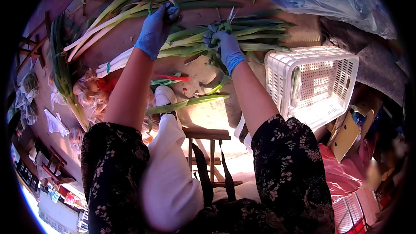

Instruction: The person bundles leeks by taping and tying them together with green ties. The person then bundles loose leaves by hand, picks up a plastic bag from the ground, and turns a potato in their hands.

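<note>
My left hand (pixel 151 32), in a blue glove, is closed on a looped green strip (pixel 164 0) that may be a tie or a leaf. My right hand (pixel 225 45), also gloved, is closed around something green with pointed metallic tips (pixel 232 15), which looks like scissors; the grip hides most of it. Below both hands lies a bundle of long green onions (pixel 182 39), white ends to the left, with a green tie (pixel 108 67) near those ends. More loose green onions (pixel 125 11) lie beyond my left hand.
A white plastic crate (pixel 312 54) lies tipped at the right. Clear plastic sheeting (pixel 329 0) is at the upper right. Bagged onions (pixel 89 93) sit left of my arm. A cut leaf (pixel 188 103) lies by my shoe (pixel 164 95); a wooden stool (pixel 206 134) stands between my legs.
</note>
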Demonstrator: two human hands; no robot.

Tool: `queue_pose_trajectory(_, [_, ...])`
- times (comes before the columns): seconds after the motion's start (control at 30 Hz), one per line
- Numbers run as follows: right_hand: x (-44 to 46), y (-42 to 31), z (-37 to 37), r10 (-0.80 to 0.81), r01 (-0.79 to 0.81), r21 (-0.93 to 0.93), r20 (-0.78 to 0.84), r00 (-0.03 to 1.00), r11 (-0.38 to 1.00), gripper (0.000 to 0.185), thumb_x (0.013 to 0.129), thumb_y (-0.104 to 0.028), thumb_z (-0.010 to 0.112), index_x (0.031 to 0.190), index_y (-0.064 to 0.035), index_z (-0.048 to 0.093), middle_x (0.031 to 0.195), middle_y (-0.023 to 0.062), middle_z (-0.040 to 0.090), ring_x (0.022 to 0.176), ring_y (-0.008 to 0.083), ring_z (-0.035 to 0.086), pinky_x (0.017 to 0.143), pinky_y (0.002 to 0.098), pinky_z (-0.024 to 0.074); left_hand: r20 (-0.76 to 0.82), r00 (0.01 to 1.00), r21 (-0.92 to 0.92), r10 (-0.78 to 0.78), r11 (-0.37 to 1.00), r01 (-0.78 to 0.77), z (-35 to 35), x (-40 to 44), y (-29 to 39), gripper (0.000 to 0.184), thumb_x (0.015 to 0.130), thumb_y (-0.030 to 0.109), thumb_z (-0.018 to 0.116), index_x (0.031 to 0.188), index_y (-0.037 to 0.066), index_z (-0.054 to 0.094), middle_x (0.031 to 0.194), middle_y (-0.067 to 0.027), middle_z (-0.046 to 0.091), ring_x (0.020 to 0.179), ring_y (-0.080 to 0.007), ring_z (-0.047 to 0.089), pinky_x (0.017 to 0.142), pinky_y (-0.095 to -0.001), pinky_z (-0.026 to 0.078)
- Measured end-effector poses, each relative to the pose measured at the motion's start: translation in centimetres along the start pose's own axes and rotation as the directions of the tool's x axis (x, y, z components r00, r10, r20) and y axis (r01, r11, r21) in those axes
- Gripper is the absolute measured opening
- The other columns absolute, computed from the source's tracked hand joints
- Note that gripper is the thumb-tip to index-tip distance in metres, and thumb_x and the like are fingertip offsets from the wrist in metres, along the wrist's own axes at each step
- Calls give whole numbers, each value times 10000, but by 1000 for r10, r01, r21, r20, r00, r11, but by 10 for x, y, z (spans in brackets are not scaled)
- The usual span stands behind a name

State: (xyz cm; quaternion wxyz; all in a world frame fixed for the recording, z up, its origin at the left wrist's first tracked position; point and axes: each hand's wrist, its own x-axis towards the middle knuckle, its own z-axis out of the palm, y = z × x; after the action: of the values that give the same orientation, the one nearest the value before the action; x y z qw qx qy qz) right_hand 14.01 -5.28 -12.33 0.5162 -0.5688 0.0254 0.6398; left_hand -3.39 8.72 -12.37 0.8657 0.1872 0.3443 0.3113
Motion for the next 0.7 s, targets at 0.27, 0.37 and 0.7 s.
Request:
queue_pose_trajectory(0.27, [-43,-12,-16,-409,559,-829,502,762,26,380,661,-241,627,951,-37,489,880,146,560,798,299,545,729,389,428,-242,970,-178,16,982,-61,-50,-69,25,128,918,147,411,952,56,494,805,-39,498,711,-157,488,912,-431,383])
queue_pose_trajectory(0.37, [-72,49,-42,-3,516,-770,558,830,-375,515,620,-348,677,1014,-66,500,973,129,533,922,298,483,868,412,345,-268,963,-238,-18,970,-48,-62,-91,21,116,919,151,417,925,68,498,781,-36,504,683,-149,483,893,-404,407])
queue_pose_trajectory(0.7, [-47,2,7,-642,412,-887,442,626,-209,299,762,-152,558,1058,-113,546,978,117,534,857,309,544,732,415,454,-279,952,-213,-128,975,68,-62,-121,-8,197,935,221,405,955,64,522,763,-21,531,692,-130,516,822,-399,472])
